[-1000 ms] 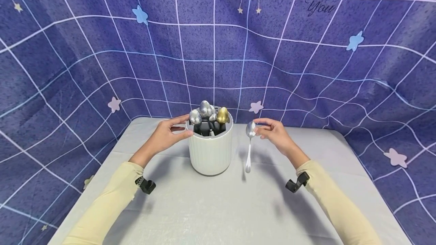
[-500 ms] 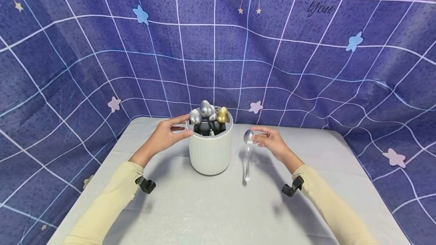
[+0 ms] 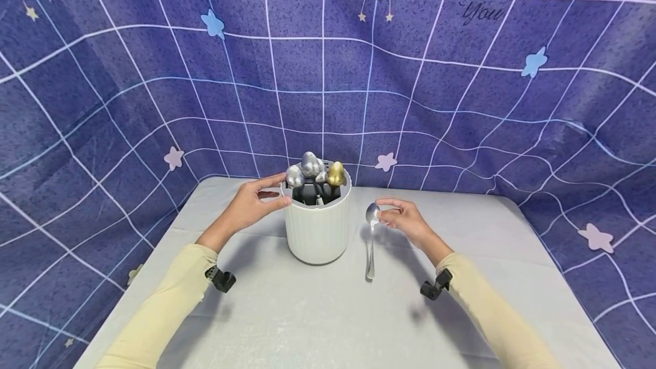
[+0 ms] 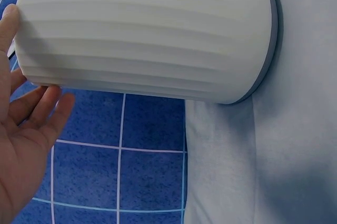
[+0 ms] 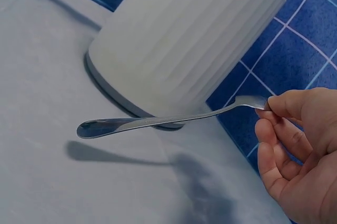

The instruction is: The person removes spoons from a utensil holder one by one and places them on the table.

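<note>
A white ribbed utensil holder (image 3: 316, 235) stands upright on the table. Silver spoons (image 3: 310, 164) and a gold spoon (image 3: 336, 173) stick out of it bowl-up. My left hand (image 3: 254, 198) touches the holder's upper left side, thumb at the front and straight fingers farther back; in the left wrist view, the left hand's fingertips (image 4: 66, 100) lie along its upper edge. To the right of the holder, my right hand (image 3: 407, 222) pinches a silver spoon (image 3: 371, 244) by its bowl, between thumb and fingers. In the right wrist view the spoon's handle (image 5: 131, 124) points away, its shadow apart from it.
A pale grey cloth covers the table (image 3: 307, 318). Behind and at both sides hangs a purple-blue curtain (image 3: 328, 61) with a grid, stars and lettering. Black camera mounts (image 3: 220, 279) sit on both wrists. The holder's dark insert (image 3: 309, 193) has compartments.
My right hand has come down and slightly toward me and left with the spoon, its handle end now lower over the table. The left hand and the holder have stayed in place.
</note>
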